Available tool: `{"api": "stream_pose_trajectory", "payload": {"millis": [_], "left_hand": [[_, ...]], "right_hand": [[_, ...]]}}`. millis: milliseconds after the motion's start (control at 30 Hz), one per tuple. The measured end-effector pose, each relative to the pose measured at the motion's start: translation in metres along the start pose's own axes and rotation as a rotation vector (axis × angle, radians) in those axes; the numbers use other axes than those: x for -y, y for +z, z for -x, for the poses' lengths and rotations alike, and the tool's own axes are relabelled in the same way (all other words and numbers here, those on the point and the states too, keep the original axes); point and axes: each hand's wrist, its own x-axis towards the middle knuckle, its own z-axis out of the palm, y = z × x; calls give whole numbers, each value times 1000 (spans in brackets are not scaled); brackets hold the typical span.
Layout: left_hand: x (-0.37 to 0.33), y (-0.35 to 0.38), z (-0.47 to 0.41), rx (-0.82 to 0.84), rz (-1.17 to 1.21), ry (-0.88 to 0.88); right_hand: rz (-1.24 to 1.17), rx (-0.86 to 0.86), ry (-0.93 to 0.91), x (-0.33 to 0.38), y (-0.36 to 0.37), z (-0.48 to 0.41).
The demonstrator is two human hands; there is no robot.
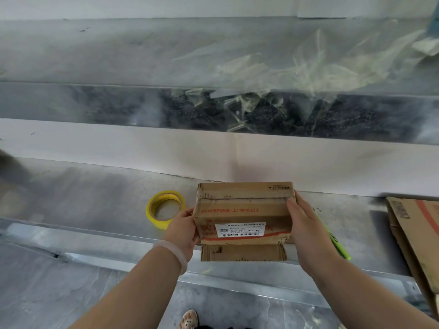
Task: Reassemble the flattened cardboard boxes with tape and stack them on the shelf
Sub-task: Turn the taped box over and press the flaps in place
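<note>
A small brown cardboard box (242, 210) with a white barcode label and red print sits above the front edge of a metal shelf (95, 193). My left hand (184, 230) grips its left side, fingers curled round the edge. My right hand (306, 224) holds the right side, thumb on the top face. One flap (242, 252) hangs down at the near side. A roll of yellow tape (165, 208) lies flat on the shelf just left of the box.
Flattened cardboard (418, 233) leans at the right edge. A bright green pen-like object (332, 236) lies on the shelf behind my right hand. Crumpled clear plastic film (285, 74) fills the shelf level above. A foot in a sandal (189, 319) shows on the floor.
</note>
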Motion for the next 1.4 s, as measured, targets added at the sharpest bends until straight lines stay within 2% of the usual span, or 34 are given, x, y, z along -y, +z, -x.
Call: {"api": "stream_pose_trajectory", "payload": {"millis": [100, 133, 200, 233, 267, 333, 400, 500, 600, 767, 833, 967, 1033, 1100, 1167, 1233, 1300, 1400], "left_hand": [[-16, -4, 4, -72, -3, 120], [-23, -6, 8, -156, -78, 239], [-34, -5, 26, -272, -448, 682], [-37, 0, 38, -207, -691, 942], [-35, 6, 43, -73, -965, 1144], [-26, 17, 41, 147, -1452, 1372], [-18, 21, 36, 195, -1649, 1376], [-12, 19, 32, 158, -1694, 1364], [-12, 19, 33, 126, -1737, 1338], [-9, 25, 41, -11, -1764, 1156], [-8, 28, 44, -49, -1756, 1090], [-13, 32, 45, -18, -1686, 1046], [-19, 33, 44, -33, -1486, 1009], [-25, 39, 44, -134, -1310, 987], [-28, 49, 43, -261, -1328, 1019], [-30, 58, 44, -307, -1427, 954], [-27, 61, 40, -279, -1503, 840], [-28, 57, 31, -191, -1512, 771]], "right_hand": [[141, 12, -39, 9, -8, -5], [259, 13, -82, 9, -12, -7], [570, -13, -298, 5, -18, -8], [714, -24, -482, 4, -19, -7], [833, -10, -686, 3, -19, -9], [1036, 89, -990, -3, -19, -13], [1242, 170, -1062, -8, -18, -17], [1386, 160, -1048, -9, -18, -19], [1400, 149, -974, -6, -18, -17], [1385, 103, -780, -7, -16, -7], [1361, 97, -726, -6, -14, -3], [1187, 128, -677, 0, -8, -6], [1007, 39, -652, 7, -7, -6], [830, -64, -564, 17, -3, -9], [807, -131, -490, 23, 6, -11], [897, -117, -414, 23, 14, -11], [940, -71, -325, 22, 16, -12], [855, -3, -217, 22, 11, -14]]}}
